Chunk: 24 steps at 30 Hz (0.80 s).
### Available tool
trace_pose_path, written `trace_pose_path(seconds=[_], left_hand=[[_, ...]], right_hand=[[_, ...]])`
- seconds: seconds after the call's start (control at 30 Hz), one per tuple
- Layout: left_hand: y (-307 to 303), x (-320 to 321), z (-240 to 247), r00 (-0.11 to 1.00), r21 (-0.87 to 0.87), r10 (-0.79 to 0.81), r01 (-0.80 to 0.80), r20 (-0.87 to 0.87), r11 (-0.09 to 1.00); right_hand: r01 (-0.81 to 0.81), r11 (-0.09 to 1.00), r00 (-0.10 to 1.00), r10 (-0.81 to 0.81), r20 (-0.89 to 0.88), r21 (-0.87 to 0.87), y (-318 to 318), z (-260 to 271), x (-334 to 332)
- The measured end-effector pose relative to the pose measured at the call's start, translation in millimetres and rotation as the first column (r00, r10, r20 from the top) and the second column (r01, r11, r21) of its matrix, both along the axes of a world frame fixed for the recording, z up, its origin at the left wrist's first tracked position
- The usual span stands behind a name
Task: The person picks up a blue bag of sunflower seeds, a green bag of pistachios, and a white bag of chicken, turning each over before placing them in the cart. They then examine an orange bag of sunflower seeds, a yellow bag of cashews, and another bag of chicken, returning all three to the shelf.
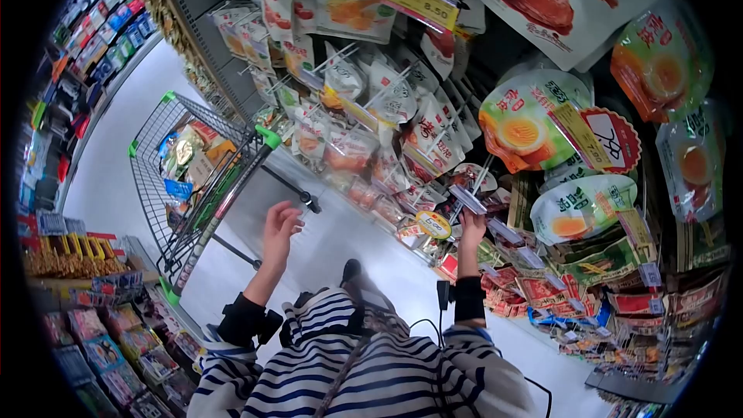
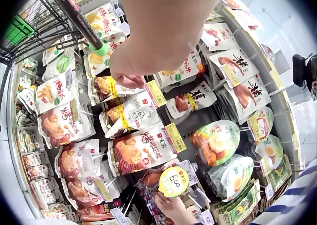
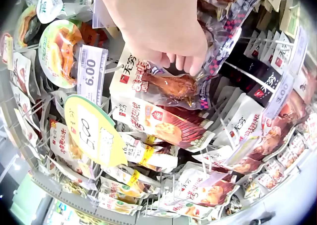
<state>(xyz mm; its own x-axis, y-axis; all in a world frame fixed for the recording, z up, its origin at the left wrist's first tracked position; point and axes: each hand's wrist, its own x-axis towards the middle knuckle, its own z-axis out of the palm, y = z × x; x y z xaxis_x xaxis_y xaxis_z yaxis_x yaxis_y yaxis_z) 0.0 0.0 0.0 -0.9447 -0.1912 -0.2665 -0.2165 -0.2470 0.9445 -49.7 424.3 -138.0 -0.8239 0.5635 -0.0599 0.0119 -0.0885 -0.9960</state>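
My right hand (image 1: 470, 232) reaches into the snack rack. In the right wrist view, that hand (image 3: 161, 29) bends its fingers over a clear vacuum packet with a brown drumstick (image 3: 173, 86), gripping it among the hanging packs; the thumb is hidden. More of the same dark-checked packaging (image 3: 223, 47) shows beside the knuckles. A yellow round price tag (image 3: 94, 131) marked 6.00 hangs close by, near a white price label (image 3: 90, 74). My left hand (image 1: 280, 228) hovers in the air before the rack, fingers loosely bent and holding nothing.
A shopping cart (image 1: 197, 186) with several packaged goods stands at the left. Hooks with price labels jut from the rack, carrying white snack pouches (image 2: 143, 150) and oval egg packs (image 1: 534, 124). Another shelf of packaged goods (image 1: 116, 340) lines the lower left. Aisle floor (image 1: 263, 182) shows between.
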Motion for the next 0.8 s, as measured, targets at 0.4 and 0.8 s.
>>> trace_pose_path(seconds=[0.4, 0.8], left_hand=[[8, -2, -9, 0.998, -0.026, -0.062, 0.062, 0.0, 0.998], [-46, 44, -3, 0.988, -0.052, 0.155, -0.156, -0.012, 0.986]], right_hand=[[-0.713, 0.548, 0.376, 0.826, 0.421, -0.437, -44, 14, 66], [-0.991, 0.117, 0.1, 0.972, 0.213, -0.068, -232, 68, 20]])
